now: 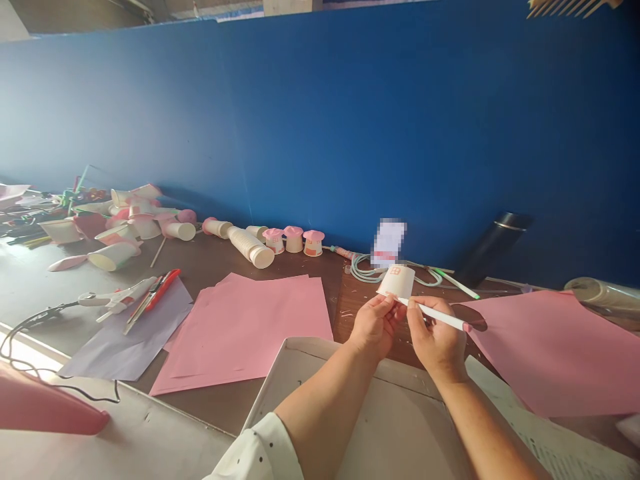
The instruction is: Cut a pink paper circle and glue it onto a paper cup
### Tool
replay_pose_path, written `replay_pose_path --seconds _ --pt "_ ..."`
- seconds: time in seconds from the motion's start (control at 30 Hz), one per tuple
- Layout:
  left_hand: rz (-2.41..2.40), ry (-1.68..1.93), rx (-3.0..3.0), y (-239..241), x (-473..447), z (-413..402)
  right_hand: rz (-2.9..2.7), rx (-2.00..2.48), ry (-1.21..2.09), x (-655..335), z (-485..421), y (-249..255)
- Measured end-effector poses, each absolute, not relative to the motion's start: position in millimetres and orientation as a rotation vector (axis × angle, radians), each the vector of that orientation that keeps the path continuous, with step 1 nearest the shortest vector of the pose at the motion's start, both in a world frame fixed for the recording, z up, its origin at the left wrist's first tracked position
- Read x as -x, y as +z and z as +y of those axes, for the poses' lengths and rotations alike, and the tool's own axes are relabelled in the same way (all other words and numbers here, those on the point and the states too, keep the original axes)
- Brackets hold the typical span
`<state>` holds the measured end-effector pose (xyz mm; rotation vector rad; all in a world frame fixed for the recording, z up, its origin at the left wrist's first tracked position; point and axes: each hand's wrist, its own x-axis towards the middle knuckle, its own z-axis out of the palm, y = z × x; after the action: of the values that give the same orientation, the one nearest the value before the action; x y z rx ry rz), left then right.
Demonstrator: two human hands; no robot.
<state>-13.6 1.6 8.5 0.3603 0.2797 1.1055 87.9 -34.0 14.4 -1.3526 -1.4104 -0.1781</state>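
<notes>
While the left hand (373, 323) is pinching the upturned paper cup (397, 281) just right of the pink sheet (250, 327), the right hand (435, 337) is gripping a pen (440, 318) against it. One red window (395, 271) is showing; pink top apparently not yet fitted.

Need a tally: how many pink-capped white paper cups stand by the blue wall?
3, together at the blue wall: left cup, middle cup, right cup. The cup pile farther left may hide more.

A white paper cup (397, 281) with a red grid mark, a white pen (440, 318) capped pink, pink paper sheets (250, 327) left of the grip, and a blue wall (350, 120) behind.
</notes>
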Motion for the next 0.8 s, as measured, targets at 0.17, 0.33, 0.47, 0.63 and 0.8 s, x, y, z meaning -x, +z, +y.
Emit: replay_pose_path --seconds 0.17,0.33,0.47,0.63,0.8 --pt "0.281 1.110 -0.364 8.7 13.5 1.7 -1.410 1.360 -0.192 -86.3 -34.5 16.4" --pt "0.280 1.109 -0.368 8.6 13.6 1.8 -1.391 1.357 -0.184 -85.9 -34.0 15.1" --pt "0.277 1.110 -0.373 7.6 13.3 2.0 -1.396 1.343 -0.164 -86.7 -32.8 13.6" --pt "0.263 1.110 -0.357 7.3 13.0 2.2 -1.401 1.346 -0.189 -87.0 -33.3 14.0" --pt "0.259 1.113 -0.354 9.2 14.0 1.6 -1.395 1.355 -0.170 -87.9 -33.9 12.6"
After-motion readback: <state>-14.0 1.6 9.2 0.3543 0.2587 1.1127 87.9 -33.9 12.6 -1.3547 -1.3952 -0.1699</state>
